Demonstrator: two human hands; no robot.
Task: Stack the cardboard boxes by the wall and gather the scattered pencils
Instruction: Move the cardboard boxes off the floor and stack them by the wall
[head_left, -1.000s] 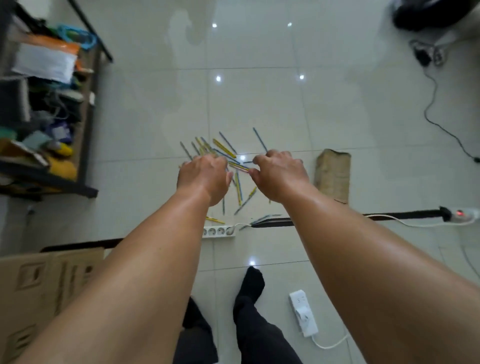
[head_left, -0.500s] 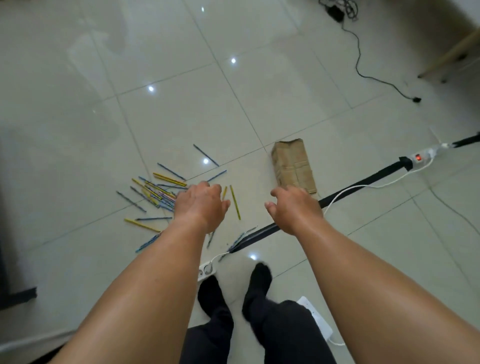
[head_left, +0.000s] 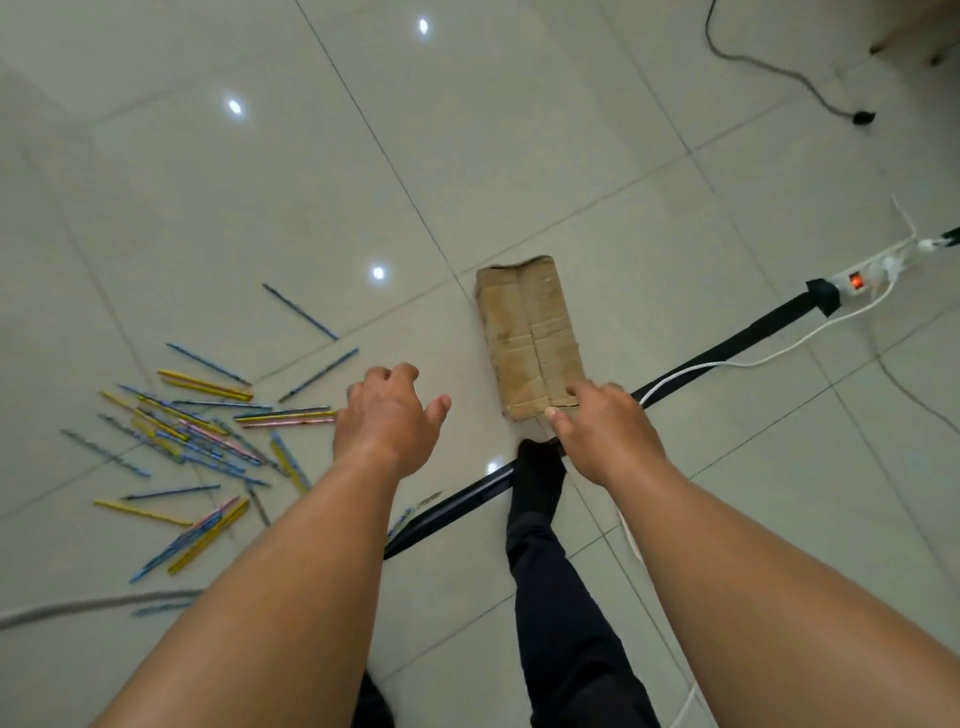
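Step in hand (judged): pick-up of the cardboard box (head_left: 530, 332), the stacking half of the task. Pencil gathering not yet begun, judging by the spread on the floor.

Right hand (head_left: 605, 434): over the near end of the box, fingertips overlapping its near edge, thumb stuck out by the near corner. Touching the cardboard or hovering just above it: cannot tell. Fingers mostly hidden behind the back of the hand, so closed on the edge or not: undecidable.

Left hand (head_left: 389, 415): fingers loosely curled, nothing held, hanging above bare tile.

Box relative to the grip: lying low on the tiles, long axis running away from the right hand, near end under its fingers, far end well beyond them. Just to the right of the left hand, apart from it.

Pencils (head_left: 208, 431): loose fan on the floor to the left of the left hand, nearest ends just beside it, well apart from the right hand.

Next move calls for (judged): fingertips worked under the near edge, awkward with thin cardboard on glossy tile, so probably a pry or a slide first. Then left hand across to the box's left side for a two-handed lift.

Black floor strip (head_left: 727, 345) and white cable (head_left: 779, 354) close to the right of the right hand: snag risk on lifting. Wall not in view.
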